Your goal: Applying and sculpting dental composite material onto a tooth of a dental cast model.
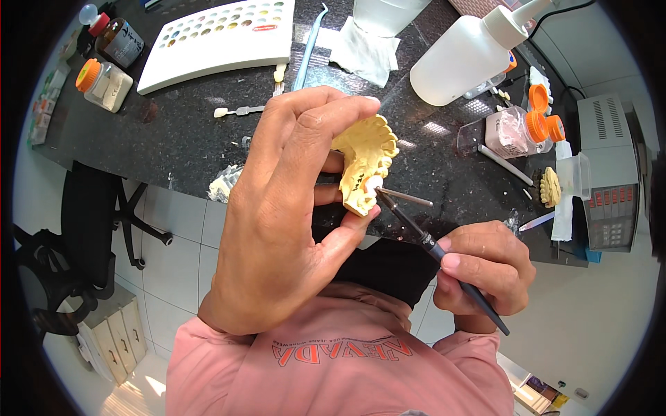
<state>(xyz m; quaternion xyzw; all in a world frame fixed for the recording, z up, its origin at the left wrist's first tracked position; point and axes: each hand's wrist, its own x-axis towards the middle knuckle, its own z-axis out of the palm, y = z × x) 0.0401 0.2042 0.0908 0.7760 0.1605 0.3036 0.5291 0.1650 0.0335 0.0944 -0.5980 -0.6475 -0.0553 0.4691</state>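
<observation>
"Starting with what's closest, how are the hands placed?"

"The left hand (277, 201) spans a yellow dental model (363, 144), thumb at its lower end, index finger arched over the upper. So those fingers are spread, yet holding. The right hand (491, 267) pinches a slim dark tool (431, 246) between thumb and fingers, much like a pen."

"And the model, where is it exactly?"

"Raised off the bench (187, 139), in front of the pink shirt (333, 385). A white tooth piece (374, 182) sits at it, near the thumb, with the tool's tip at or just beside it; I can't tell if they touch. A thin metal rod (409, 197) juts out there too, its attachment unclear."

"Which step would you call this?"

"Detail work around that white piece, I'd judge. The next move seems to call for a firm left hold and small, light movements on the right."

"And farther out?"

"A second yellow model (550, 187) to the right, a white squeeze bottle (458, 62) and a spotted palette (211, 69) beyond the hands, then a black chair (87, 215) down on the floor, left."
</observation>
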